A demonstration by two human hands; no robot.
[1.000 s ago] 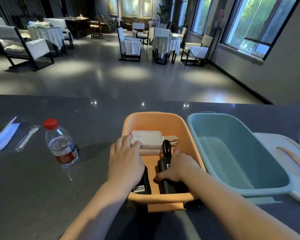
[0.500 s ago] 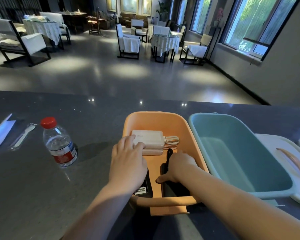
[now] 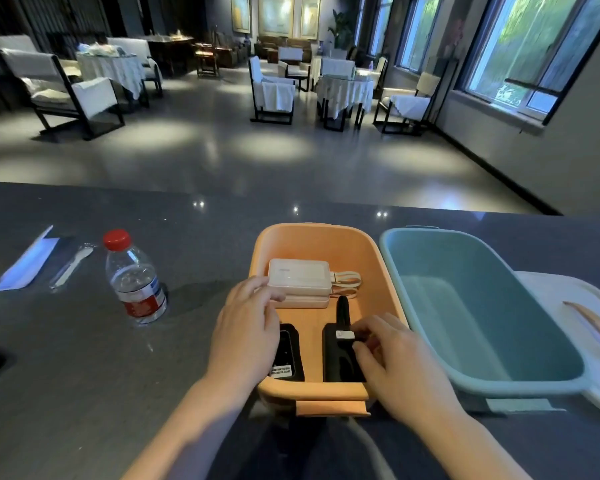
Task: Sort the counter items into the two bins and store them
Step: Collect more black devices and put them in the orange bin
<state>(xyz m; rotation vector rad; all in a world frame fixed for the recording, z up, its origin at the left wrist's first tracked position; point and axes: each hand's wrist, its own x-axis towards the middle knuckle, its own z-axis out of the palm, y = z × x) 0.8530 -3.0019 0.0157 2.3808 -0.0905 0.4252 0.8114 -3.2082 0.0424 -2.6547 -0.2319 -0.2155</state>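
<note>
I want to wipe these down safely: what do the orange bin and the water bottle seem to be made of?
Orange bin: apparently moulded matte plastic, with smooth rounded walls and no shine. Water bottle: clear glossy plastic, see-through, with a red cap and a printed label.

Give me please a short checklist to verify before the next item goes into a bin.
1. Orange bin holds the electronics, both black devices lying flat: ok.
2. Teal bin free to receive items: ok.
3. Water bottle upright on the counter, cap on, not yet sorted: ok.
4. Left hand free: ok, fingers relaxed.
5. Right hand free: cannot tell, fingertips at the right black device.
6. White lid beside the teal bin: ok.
</note>
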